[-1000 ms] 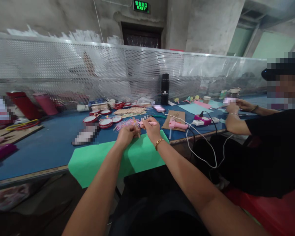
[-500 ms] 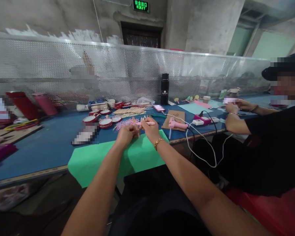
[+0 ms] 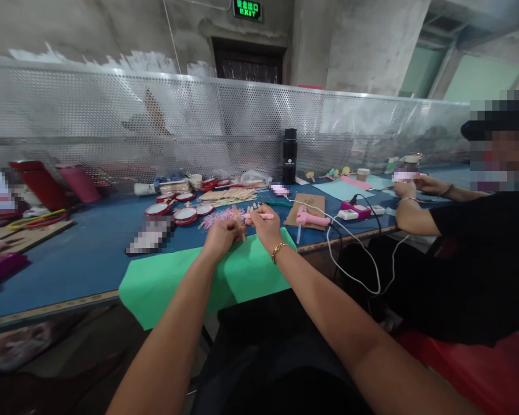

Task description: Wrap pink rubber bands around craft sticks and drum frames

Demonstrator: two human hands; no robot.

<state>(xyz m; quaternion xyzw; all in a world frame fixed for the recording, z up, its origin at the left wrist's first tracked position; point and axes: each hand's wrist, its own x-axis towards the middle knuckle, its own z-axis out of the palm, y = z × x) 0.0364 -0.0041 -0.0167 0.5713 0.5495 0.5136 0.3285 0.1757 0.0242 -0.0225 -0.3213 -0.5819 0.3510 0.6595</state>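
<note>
My left hand [image 3: 221, 236] is closed around a flat wooden craft stick [image 3: 243, 234], which stands tilted between its fingers. In my right hand [image 3: 266, 228] a pink pen [image 3: 266, 217] is gripped for writing, its front end close to the stick; I cannot make out whether they touch. Both hands are over a green sheet [image 3: 242, 271] that hangs down over the table edge. Just beyond the fingers lies a heap of thin pink and blue strips [image 3: 218, 219]. Small red-rimmed white drums [image 3: 185, 216] are to the left of it.
A pink glue gun [image 3: 313, 219] rests on brown cardboard [image 3: 311, 203], its cable trailing near a power strip [image 3: 361, 212]. Behind stand a black bottle [image 3: 289, 158] and loose wooden sticks [image 3: 229, 196]. On the right sits a co-worker [image 3: 476, 253]. A perforated metal screen [image 3: 242, 127] borders the table [image 3: 95, 248].
My right hand and the pen have shifted very slightly to the right. My left hand keeps the stick in nearly the same place.
</note>
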